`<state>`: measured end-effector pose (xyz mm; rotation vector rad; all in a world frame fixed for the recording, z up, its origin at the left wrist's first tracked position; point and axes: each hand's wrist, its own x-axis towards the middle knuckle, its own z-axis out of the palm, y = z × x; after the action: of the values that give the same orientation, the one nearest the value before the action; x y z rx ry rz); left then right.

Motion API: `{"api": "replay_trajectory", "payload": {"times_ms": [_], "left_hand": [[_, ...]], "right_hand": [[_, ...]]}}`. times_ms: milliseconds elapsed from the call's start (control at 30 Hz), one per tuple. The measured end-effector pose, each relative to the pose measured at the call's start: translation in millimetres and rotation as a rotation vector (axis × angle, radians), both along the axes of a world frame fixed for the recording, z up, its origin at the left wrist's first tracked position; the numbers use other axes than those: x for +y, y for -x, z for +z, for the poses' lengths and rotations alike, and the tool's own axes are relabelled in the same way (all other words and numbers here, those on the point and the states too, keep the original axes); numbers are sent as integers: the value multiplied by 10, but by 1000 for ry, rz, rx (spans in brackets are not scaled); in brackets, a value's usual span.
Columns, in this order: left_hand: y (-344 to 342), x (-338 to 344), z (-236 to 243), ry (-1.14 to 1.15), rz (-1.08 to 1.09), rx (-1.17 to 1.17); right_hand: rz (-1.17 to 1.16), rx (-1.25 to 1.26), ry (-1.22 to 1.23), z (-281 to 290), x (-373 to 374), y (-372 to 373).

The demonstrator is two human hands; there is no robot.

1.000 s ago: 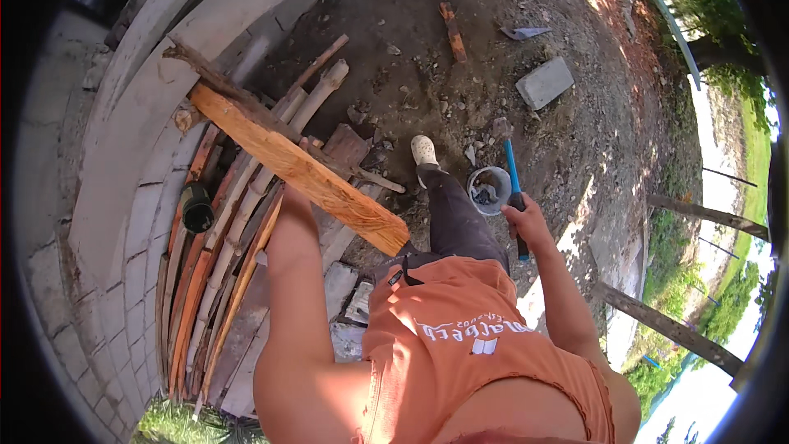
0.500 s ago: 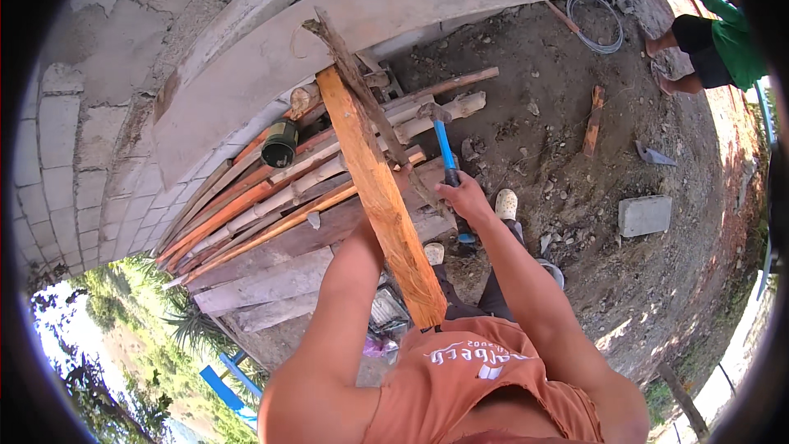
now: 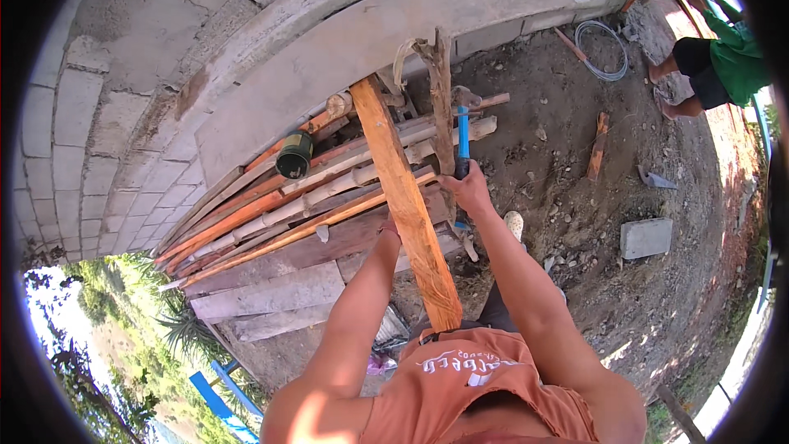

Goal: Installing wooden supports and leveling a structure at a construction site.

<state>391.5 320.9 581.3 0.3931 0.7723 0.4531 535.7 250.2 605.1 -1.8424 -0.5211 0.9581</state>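
Head view. The right hand (image 3: 468,190) has its fingers curled round the hammer (image 3: 463,136), beside a crooked stick (image 3: 443,111). The plank (image 3: 408,210) slants between concrete wall (image 3: 304,86) and shirt (image 3: 526,382), largely hiding the left hand (image 3: 390,228); its fingers' grip cannot be told.

Stretching the left arm (image 3: 353,304) toward one o'clock, with the left hand (image 3: 394,228) mostly hidden. Reaching toward eleven o'clock with the right arm (image 3: 530,275), gripping with the right hand (image 3: 469,191), with fingers (image 3: 475,174) curled.
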Motion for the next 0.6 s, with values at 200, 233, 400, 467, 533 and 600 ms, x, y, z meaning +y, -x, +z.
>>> {"api": "replay_trajectory", "payload": {"times_ms": [200, 233, 400, 467, 533, 600], "left_hand": [[222, 317, 1133, -638, 467, 431], [106, 268, 1429, -891, 324, 392], [-650, 176, 1763, -1376, -175, 393], [-860, 153, 1727, -1474, -300, 478], [-927, 160, 1676, -1330, -435, 429], [-837, 347, 1541, -1229, -458, 270]], "right_hand": [[-129, 161, -167, -117, -232, 54], [-131, 132, -162, -68, -237, 85], [-163, 166, -136, 39, -257, 74], [-192, 130, -184, -130, -326, 10], [-204, 107, -232, -172, -389, -4], [-170, 202, -175, 22, -470, 25]]}}
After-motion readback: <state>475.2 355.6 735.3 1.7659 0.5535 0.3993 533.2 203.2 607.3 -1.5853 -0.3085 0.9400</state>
